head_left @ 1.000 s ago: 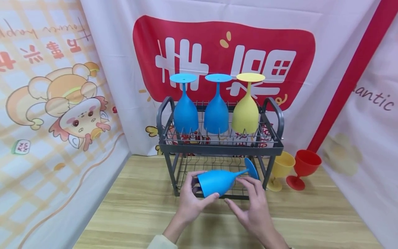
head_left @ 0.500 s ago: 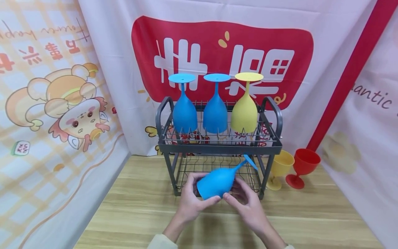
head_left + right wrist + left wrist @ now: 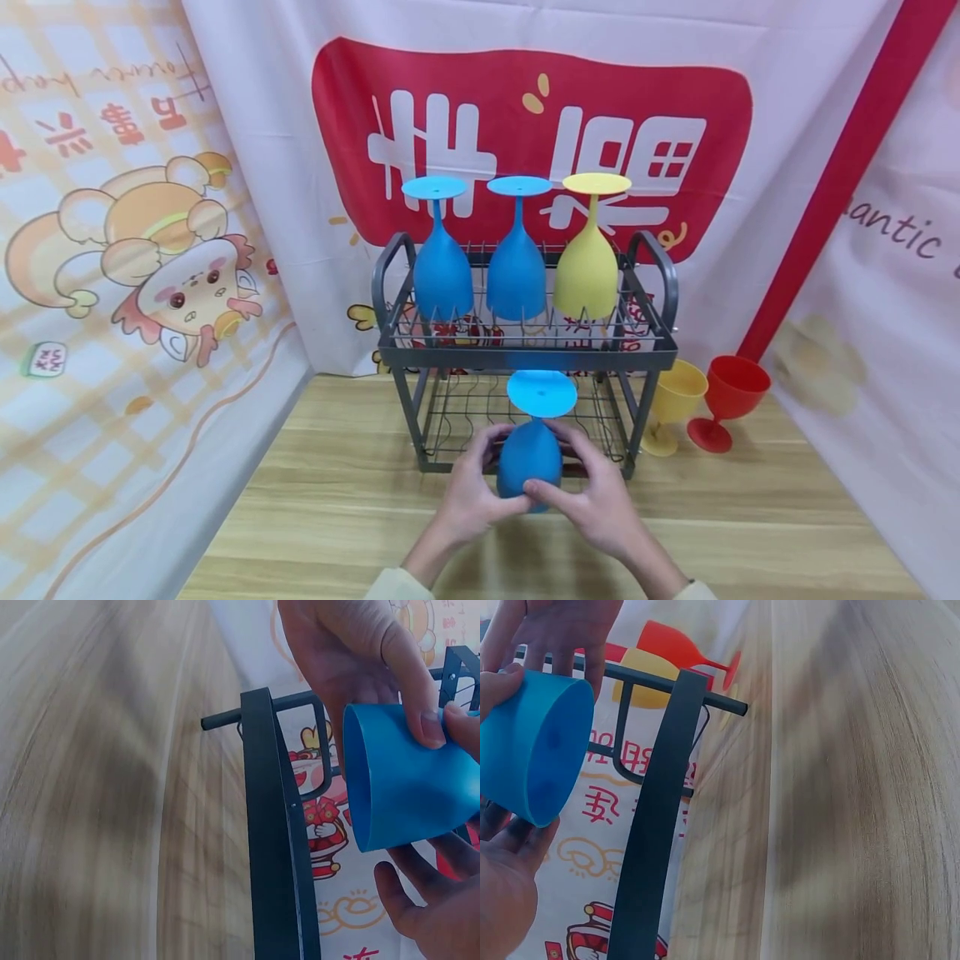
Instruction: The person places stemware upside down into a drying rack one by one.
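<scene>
Six goblets (image 3: 529, 458), one two-tier rack (image 3: 527, 358), two hands (image 3: 472, 493)

At three o'clock a blue cup (image 3: 412, 784) lies sideways in view, its open rim facing nine o'clock. The left hand (image 3: 360, 660), between one and two o'clock, grips it – thumb pressed on the wall, pointing toward six o'clock. The right hand (image 3: 439, 900) grips from four o'clock, its thumb tip just beside the left one. A dark metal rack (image 3: 274, 825) runs a flat bar from twelve to six o'clock. Wood-grain tabletop (image 3: 90, 810) fills nine o'clock; behind the rack is printed cloth (image 3: 232, 637) – a red cartoon figure (image 3: 324, 834) at four o'clock.
</scene>
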Available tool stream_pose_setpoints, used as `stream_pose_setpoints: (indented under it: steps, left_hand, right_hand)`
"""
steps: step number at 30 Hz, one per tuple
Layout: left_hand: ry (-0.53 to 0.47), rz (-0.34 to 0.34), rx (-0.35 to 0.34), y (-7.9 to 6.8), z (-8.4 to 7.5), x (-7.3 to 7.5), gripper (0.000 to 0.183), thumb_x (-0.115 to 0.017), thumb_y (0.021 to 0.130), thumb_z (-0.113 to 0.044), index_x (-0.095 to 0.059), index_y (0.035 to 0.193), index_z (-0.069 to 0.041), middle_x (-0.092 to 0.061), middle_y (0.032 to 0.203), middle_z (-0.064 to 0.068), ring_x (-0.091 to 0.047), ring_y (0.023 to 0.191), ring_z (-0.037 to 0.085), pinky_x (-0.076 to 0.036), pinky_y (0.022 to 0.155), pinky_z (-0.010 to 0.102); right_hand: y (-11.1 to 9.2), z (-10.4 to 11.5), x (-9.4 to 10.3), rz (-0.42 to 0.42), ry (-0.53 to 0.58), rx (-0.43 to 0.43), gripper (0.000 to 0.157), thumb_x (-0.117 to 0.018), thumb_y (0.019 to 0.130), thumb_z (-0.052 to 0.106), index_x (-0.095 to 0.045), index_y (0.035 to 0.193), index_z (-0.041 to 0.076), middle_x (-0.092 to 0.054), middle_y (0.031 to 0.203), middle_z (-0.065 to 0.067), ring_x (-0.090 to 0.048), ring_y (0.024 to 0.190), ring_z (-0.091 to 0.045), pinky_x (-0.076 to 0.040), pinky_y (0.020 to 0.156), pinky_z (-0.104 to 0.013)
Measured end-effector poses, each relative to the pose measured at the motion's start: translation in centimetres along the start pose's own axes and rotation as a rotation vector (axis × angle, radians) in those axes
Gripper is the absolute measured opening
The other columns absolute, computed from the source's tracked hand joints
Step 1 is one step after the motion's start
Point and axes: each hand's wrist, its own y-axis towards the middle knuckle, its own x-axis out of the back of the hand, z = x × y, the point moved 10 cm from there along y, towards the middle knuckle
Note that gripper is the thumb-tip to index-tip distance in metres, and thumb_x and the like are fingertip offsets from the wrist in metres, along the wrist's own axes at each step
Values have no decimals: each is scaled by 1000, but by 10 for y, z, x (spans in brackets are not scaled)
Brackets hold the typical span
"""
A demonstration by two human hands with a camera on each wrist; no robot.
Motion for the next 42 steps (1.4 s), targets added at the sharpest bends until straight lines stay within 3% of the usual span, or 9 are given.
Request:
stream_pose_setpoints:
  steps: [9,16,19,21,24,27,32,36,42]
  left_hand:
    - [-48,36,11,-2,5,-9,89,-95,74,-17,-47,148,-19,-58,150,8,-65,132,30,-54,112,39]
    - [-79,37,13,-9,14,-5,87,-96,76,-23,-49,150,-26,-60,151,-2,-61,136,23,-49,117,44]
    - [-102,-87,-2,-13,24,19,82,-96,76,-18,-54,146,-24,-63,147,-4,-60,135,21,-49,114,39]
    - [-115,-238,10,-17,36,45,75,-94,77,-14,-58,143,-21,-65,142,-4,-60,133,21,-50,111,35]
    - [-113,-487,91,-24,61,86,65,-90,83,-14,-59,141,-15,-65,139,-1,-58,129,23,-50,105,32]
    - [-119,-594,231,-27,90,112,65,-84,91,-18,-53,147,-13,-59,147,3,-54,133,27,-49,107,37]
    - [-176,-476,351,-21,116,114,69,-71,101,-17,-38,161,-15,-41,165,17,-42,150,46,-37,122,66]
    - [-181,-365,379,-16,124,104,63,-60,104,-7,-37,162,-12,-34,170,22,-31,157,52,-23,125,75]
    - [-155,-371,400,-16,129,105,56,-52,102,-1,-45,157,-9,-36,170,21,-16,163,49,-9,125,80]
  right_hand:
    - [1,-9,-1,35,-6,-10,74,-91,84,38,-58,148,23,-67,140,-10,-66,124,-27,-60,97,-35]
    - [-2,-15,8,-36,-56,27,71,-95,78,38,-63,141,23,-70,136,-5,-69,119,-26,-62,93,-34]
    - [-3,-24,17,-84,-97,-10,74,-97,75,39,-64,139,25,-70,138,-6,-69,120,-29,-64,95,-44]
    - [-3,-30,23,-106,-118,-46,76,-98,74,40,-63,139,26,-68,140,-5,-67,122,-31,-63,96,-51]
    - [-1,-38,27,-111,-135,-75,77,-97,75,42,-62,141,25,-66,143,-7,-66,124,-34,-62,97,-57]
    - [5,-46,30,-123,-127,-97,80,-96,76,42,-59,145,22,-63,147,-9,-65,127,-37,-61,99,-60]
    - [21,-59,38,-202,-79,-128,86,-93,80,45,-53,151,16,-58,151,-14,-62,132,-42,-59,102,-61]
    - [36,-68,40,-242,-76,-190,91,-87,84,54,-47,157,16,-53,157,-16,-56,141,-42,-56,107,-61]
    - [56,-86,37,-285,-56,-252,98,-84,86,56,-39,162,13,-47,163,-18,-49,148,-42,-50,114,-62]
